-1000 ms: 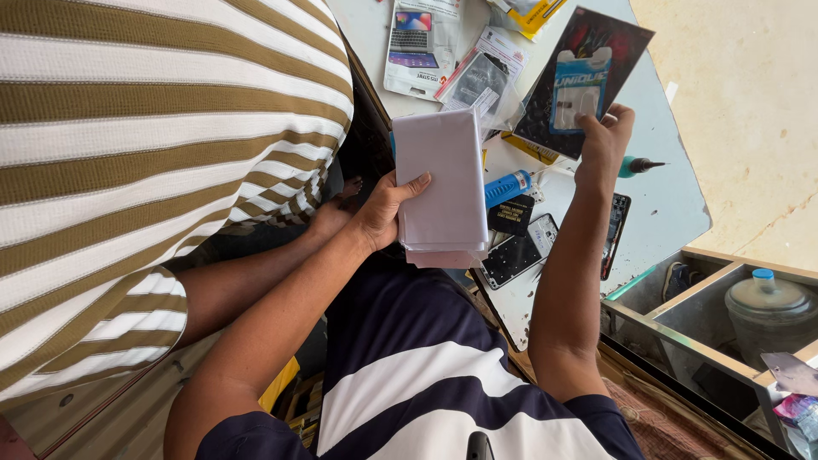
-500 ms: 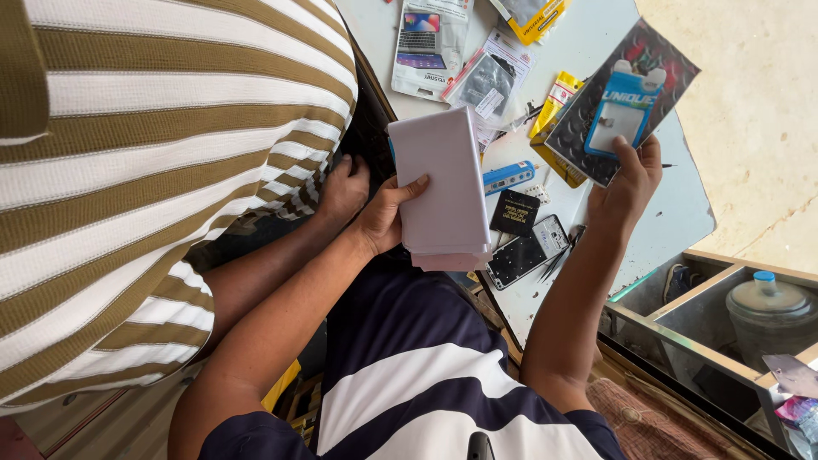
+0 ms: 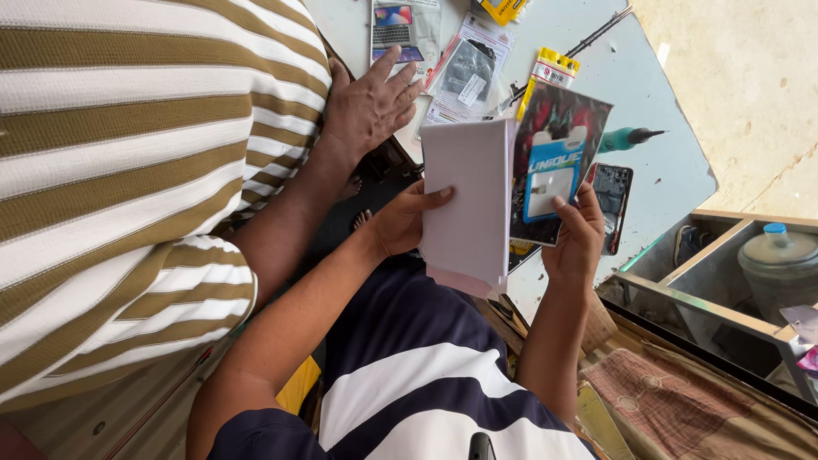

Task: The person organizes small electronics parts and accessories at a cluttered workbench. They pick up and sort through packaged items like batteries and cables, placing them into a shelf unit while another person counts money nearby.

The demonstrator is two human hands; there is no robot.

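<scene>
Two hands are busy in the one view from my head. My left hand [image 3: 405, 223] is closed on a white stack of flat packs [image 3: 467, 204], thumb on the front. My right hand [image 3: 575, 234] grips a dark shiny packet [image 3: 558, 162] with a blue and white card on it, and I hold it up just beside the stack, touching its edge. Both are up in the air over my lap, near the edge of the desk [image 3: 673, 170].

I think I am sorting packets, and this one is ready to go onto the stack. That would need a small slide to the left, so the edges line up.

More packets [image 3: 464, 72] lie on the desk, with a green screwdriver [image 3: 626, 136] and a dark phone part [image 3: 612, 200] right behind my right hand. Another person in a striped shirt [image 3: 128, 170] stands close, resting a hand [image 3: 371, 102] on the desk edge near my stack. That arm crowds my left side.
</scene>
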